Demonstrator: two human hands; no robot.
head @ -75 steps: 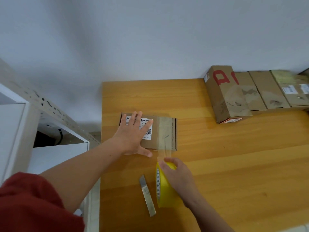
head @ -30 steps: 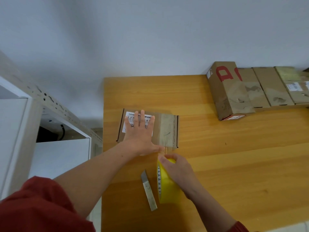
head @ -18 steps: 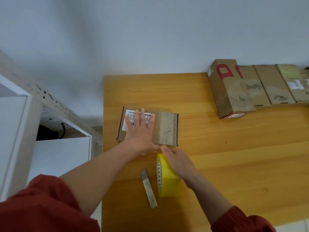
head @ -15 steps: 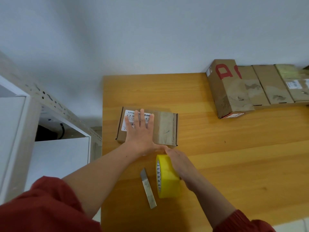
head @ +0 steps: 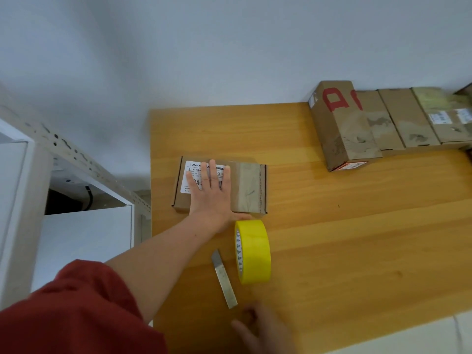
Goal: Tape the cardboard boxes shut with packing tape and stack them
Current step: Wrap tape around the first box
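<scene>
Overhead: left hand flat on a box, tape roll standing free

Seen from above, a wooden table (head: 332, 238) stands against a pale wall (head: 229, 47). The left hand (head: 209, 192) lies palm down on a small flat cardboard box (head: 182, 200) near the table's left edge. Its fingers are straight and slightly spread, covering part of a white label (head: 194, 172), and the thumb stretches along the box's near edge. The arm reaches in straight from the lower left, forearm bare, with a red sleeve (head: 76, 310) bunched at the elbow. A clear strip (head: 249, 185) of tape crosses the right part of the box.

Just in front of the box, a yellow roll (head: 254, 251) of tape stands on its edge. The thumb tip is right beside it; whether they touch cannot be told. A slim metal cutter (head: 224, 279) lies flat just left of the roll.

The right hand (head: 265, 333) hovers near the table's front edge, past the cutter's near end — blurred, fingers loosely open, holding nothing.

At the far right, a row of boxes (head: 342, 129) lies side by side against the wall, the leftmost marked in red. White shelving (head: 76, 231) stands left of the table.
</scene>
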